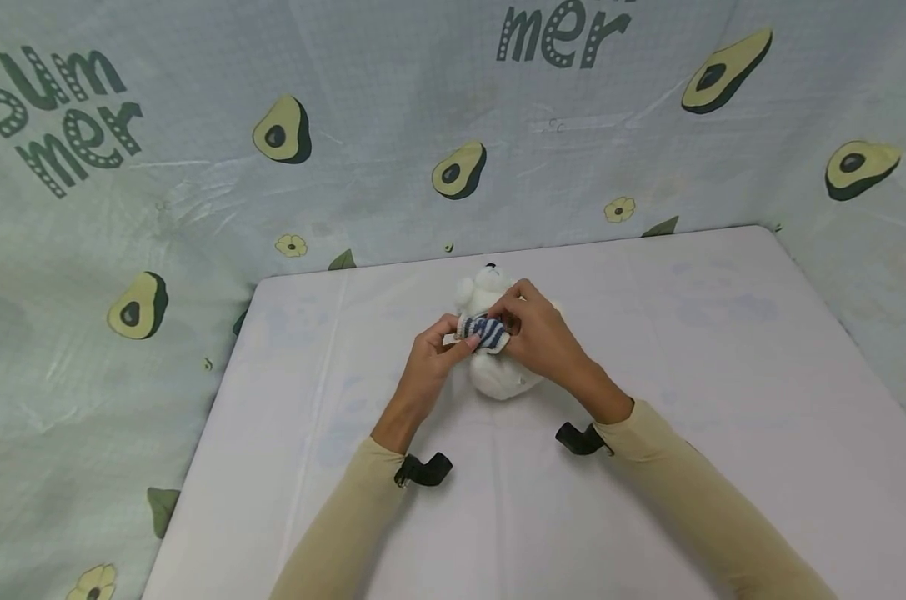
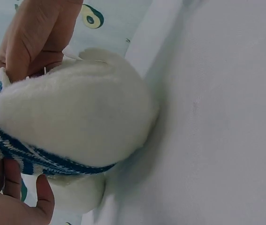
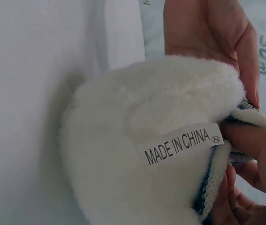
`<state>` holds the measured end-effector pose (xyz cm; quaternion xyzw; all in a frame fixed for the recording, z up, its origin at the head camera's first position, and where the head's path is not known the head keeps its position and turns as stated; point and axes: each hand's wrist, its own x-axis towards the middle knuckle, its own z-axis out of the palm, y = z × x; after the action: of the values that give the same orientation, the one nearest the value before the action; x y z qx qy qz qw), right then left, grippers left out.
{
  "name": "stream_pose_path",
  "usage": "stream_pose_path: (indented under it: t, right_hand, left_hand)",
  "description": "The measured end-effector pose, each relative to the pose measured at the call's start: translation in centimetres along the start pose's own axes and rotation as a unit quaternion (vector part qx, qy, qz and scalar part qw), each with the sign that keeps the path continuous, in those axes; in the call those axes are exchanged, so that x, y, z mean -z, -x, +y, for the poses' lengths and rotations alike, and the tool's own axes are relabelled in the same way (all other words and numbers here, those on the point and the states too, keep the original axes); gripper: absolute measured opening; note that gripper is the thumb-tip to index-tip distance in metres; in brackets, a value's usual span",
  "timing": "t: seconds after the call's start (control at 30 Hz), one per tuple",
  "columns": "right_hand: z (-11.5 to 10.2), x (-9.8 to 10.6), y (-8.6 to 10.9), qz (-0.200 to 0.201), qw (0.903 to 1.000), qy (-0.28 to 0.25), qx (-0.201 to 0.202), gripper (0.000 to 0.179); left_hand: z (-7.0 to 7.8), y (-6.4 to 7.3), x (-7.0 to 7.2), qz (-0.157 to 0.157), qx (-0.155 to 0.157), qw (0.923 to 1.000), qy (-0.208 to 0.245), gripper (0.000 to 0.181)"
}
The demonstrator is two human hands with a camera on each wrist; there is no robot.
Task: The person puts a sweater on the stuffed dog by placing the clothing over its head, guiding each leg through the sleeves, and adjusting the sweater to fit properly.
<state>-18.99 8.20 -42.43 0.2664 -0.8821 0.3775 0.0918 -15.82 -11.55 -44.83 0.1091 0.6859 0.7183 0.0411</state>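
Observation:
A white plush bear (image 1: 498,377) sits on the table wearing a blue-and-white striped knitted sweater (image 1: 486,331). My left hand (image 1: 432,354) pinches the sweater's left edge between thumb and fingers. On the other side, my right hand (image 1: 546,337) grips the sweater near its hem, covering part of the bear. Seen from the left wrist, the sweater (image 2: 34,154) wraps below the bear's fluffy body (image 2: 76,112). In the right wrist view, a finger of the right hand (image 3: 259,164) goes under the knitted hem, next to a white tag (image 3: 182,143) printed MADE IN CHINA.
The bear stands on a white-covered table (image 1: 392,533), towards its far edge. Behind and left of the table hangs a pale curtain (image 1: 377,92) printed with avocados. A black camera mount (image 1: 426,469) sticks out from the left sleeve, another (image 1: 578,438) from the right.

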Motion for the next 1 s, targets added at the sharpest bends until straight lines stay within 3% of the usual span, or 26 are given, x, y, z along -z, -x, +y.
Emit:
stream_pose_path:
  t: [0.17, 0.3, 0.4, 0.53, 0.67, 0.77, 0.9, 1.0]
  right_hand:
    - [0.0, -0.3, -0.2, 0.022, 0.9975, 0.062, 0.028, 0.016]
    - [0.3, -0.9, -0.3, 0.053, 0.9927, 0.101, 0.042, 0.017]
    - [0.5, -1.1, -0.4, 0.078, 0.9907, 0.105, 0.038, 0.016]
    - [0.6, -1.0, -0.6, 0.064, 0.9952, 0.062, 0.041, 0.016]
    - [0.5, -0.4, -0.6, 0.005, 0.9991, 0.007, 0.042, 0.014]
    - [0.6, 0.2, -0.6, -0.032, 0.9988, -0.017, 0.032, 0.014]
    - [1.0, 1.0, -0.5, -0.080, 0.9935, -0.080, 0.010, 0.015]
    - [0.9, 1.7, -0.3, -0.100, 0.9832, -0.151, -0.026, 0.025]
  left_hand:
    - [0.1, 0.3, 0.1, 0.007, -0.044, 0.9966, -0.070, 0.015]
    - [0.4, 0.7, 0.0, 0.018, -0.090, 0.9836, -0.155, 0.012]
    - [0.5, 1.0, 0.0, 0.027, -0.117, 0.9748, -0.188, 0.013]
    - [0.2, 1.1, 0.1, 0.067, -0.128, 0.9759, -0.164, 0.019]
    - [-0.3, 1.1, 0.0, 0.121, -0.124, 0.9759, -0.133, 0.016]
    - [-0.1, 1.1, -0.3, 0.142, -0.119, 0.9733, -0.136, 0.014]
    - [-0.2, 1.2, -0.4, 0.146, -0.123, 0.9690, -0.157, 0.028]
    - [-0.9, 1.2, -0.2, 0.155, -0.135, 0.9590, -0.195, 0.030]
